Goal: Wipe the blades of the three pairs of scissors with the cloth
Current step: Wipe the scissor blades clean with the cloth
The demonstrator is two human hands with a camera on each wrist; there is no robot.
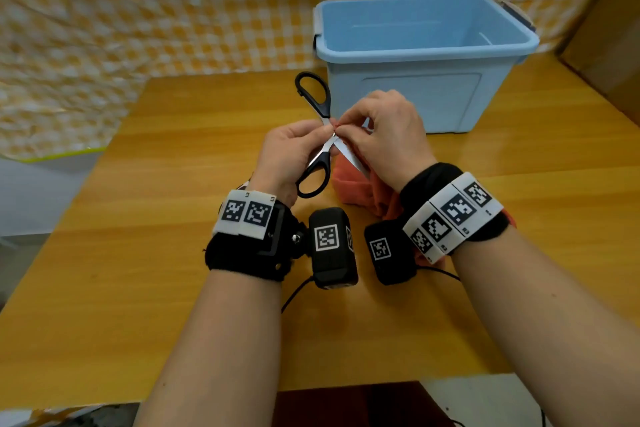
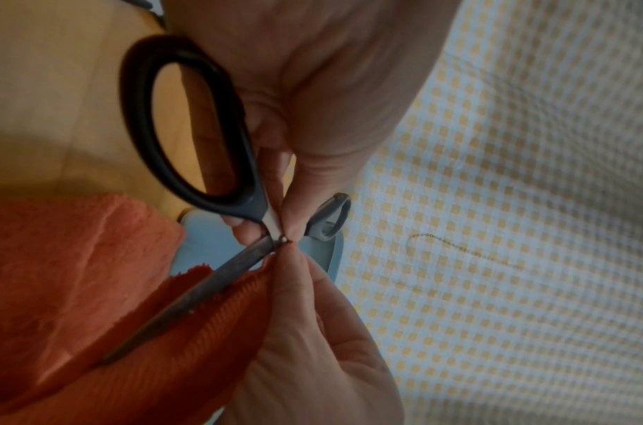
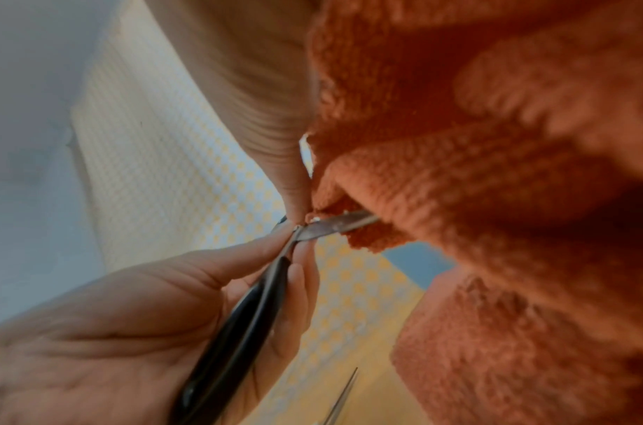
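A single pair of black-handled scissors (image 1: 318, 103) is in view, held spread wide above the table. My left hand (image 1: 320, 132) pinches it at the pivot between thumb and fingers, with one handle loop (image 2: 247, 201) lying against the palm. My right hand (image 1: 346, 128) pinches the orange cloth (image 1: 356, 184) around one blade (image 2: 218, 276), right at the pivot. The rest of the cloth hangs under the right palm (image 3: 494, 201) and covers much of that blade (image 3: 334, 227). The other blade's tip (image 3: 343, 396) points free, below. No other scissors show.
An open light-blue plastic bin (image 1: 426, 54) stands at the back right of the wooden table (image 1: 173, 218), just behind my hands. A yellow checked sheet (image 1: 138, 10) hangs behind the table. A brown cardboard surface (image 1: 616, 45) stands at the far right.
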